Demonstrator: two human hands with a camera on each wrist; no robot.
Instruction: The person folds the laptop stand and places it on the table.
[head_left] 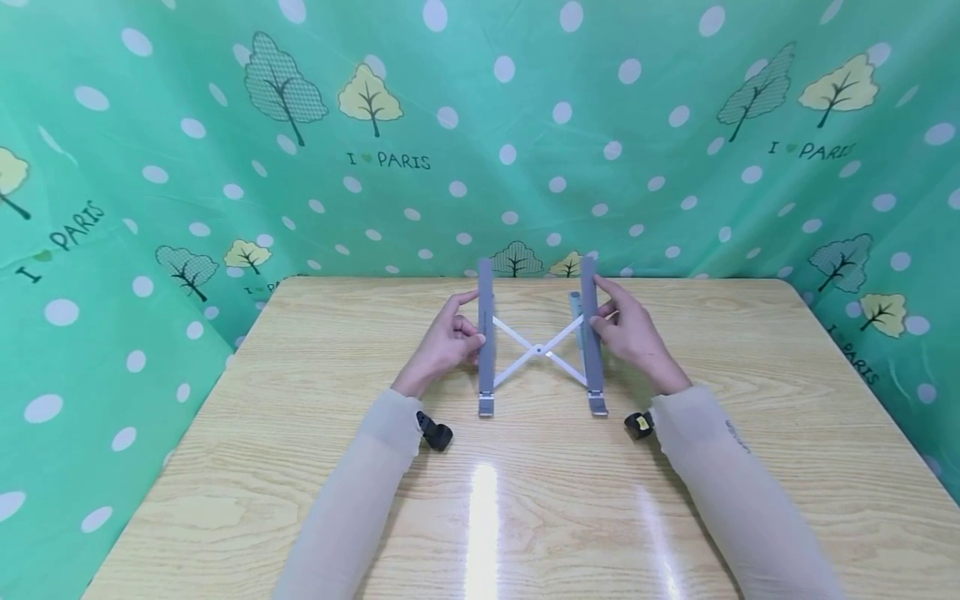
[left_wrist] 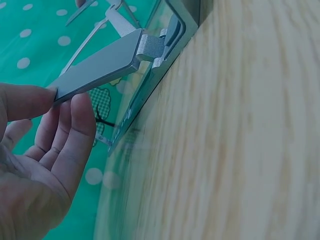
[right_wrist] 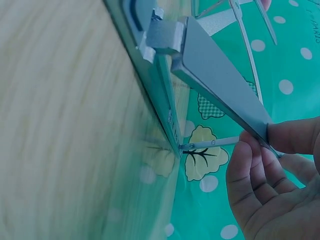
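Observation:
A grey folding laptop stand is spread on the wooden table, its two long arms joined by a silver X-shaped brace. My left hand pinches the left arm between thumb and fingers, partway along its length. On the other side my right hand pinches the right arm in the same manner, with the thumb on the upper face. Both wrist views show each upper arm tilted up from a lower bar, hinged at the near end. Small lips turn up at the stand's near ends.
The light wooden table reaches to a green dotted curtain printed with trees, at the back and sides. Black wrist cameras sit at the left wrist and the right wrist, close over the tabletop.

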